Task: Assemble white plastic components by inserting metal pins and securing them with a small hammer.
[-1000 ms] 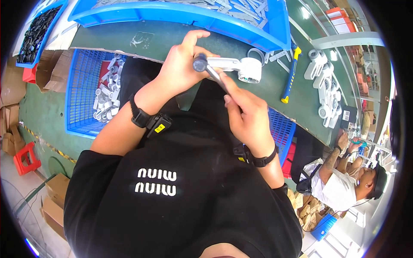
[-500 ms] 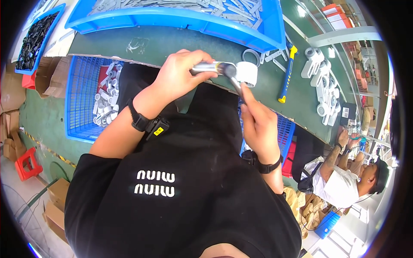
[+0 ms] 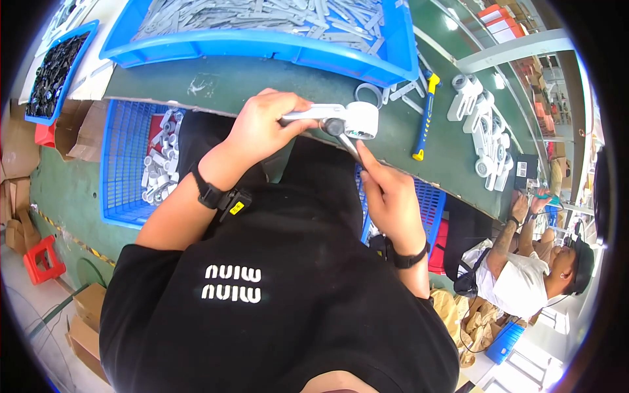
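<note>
My left hand is closed around the handle end of a white plastic part, which has a long flat grip and a short round cylinder at its far end. It is held over the front edge of the green workbench. My right hand grips the thin metal shaft of a small hammer. The dark round hammer head is just on my side of the white part's handle, close to the cylinder; whether they touch I cannot tell. Behind the cylinder, a grey ring lies on the bench.
A large blue bin of grey flat strips stands at the back. To the right lie a yellow-and-blue hammer and several white parts. Below the bench's left side is a blue crate of white pieces. A co-worker works at far right.
The hammer head has dropped from over the white part's handle to just on my side of it. Both hands keep their grip. The whole view has shifted slightly.
</note>
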A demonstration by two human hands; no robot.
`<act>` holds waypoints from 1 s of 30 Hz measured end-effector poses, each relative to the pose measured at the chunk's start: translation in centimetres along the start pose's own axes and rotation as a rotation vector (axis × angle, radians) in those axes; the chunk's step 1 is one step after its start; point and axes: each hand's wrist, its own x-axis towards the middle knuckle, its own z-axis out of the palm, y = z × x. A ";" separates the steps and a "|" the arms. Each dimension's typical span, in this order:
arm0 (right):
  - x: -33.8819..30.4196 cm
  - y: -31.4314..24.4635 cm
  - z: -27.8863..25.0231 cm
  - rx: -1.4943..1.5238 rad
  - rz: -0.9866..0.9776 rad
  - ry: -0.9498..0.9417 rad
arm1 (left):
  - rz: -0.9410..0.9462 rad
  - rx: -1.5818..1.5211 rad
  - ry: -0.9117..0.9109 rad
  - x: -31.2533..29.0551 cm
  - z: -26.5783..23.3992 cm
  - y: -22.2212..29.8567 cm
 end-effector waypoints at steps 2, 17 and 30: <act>-1.0 -0.9 -0.5 0.116 0.141 0.118 | 0.031 0.005 0.018 -0.1 0.1 -0.1; -1.0 2.8 1.2 0.305 0.357 0.426 | -0.025 0.064 0.005 0.7 0.6 1.5; 4.1 7.2 2.0 -0.571 0.342 0.376 | -0.019 0.319 -0.368 6.0 3.7 6.2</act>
